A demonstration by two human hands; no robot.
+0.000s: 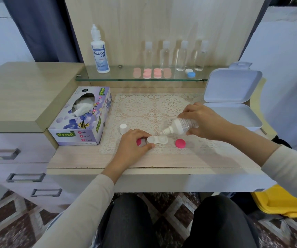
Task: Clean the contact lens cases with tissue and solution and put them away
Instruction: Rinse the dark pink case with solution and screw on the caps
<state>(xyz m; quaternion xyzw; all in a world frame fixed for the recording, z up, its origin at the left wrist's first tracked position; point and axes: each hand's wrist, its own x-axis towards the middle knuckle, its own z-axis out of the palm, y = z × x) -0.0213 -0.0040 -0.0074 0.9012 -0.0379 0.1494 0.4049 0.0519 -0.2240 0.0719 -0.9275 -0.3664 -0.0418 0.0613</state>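
A white contact lens case (159, 140) lies open on the lace mat. My left hand (133, 145) pinches its left end. My right hand (205, 120) grips a small clear solution bottle (180, 126), tilted with its nozzle over the case's right well. One pink cap (180, 143) lies right of the case; another pink cap (139, 142) peeks out beside my left fingers. The bottle's white cap (123, 129) stands left of my left hand. A tissue box (83, 119) sits at the left of the desk.
An open white storage box (233, 97) stands at the right. On the glass shelf (108, 78) are a large solution bottle (99, 51), several clear bottles (181, 56), pink lens cases (152, 73) and a blue-and-white case (190, 73). Drawers are at the left.
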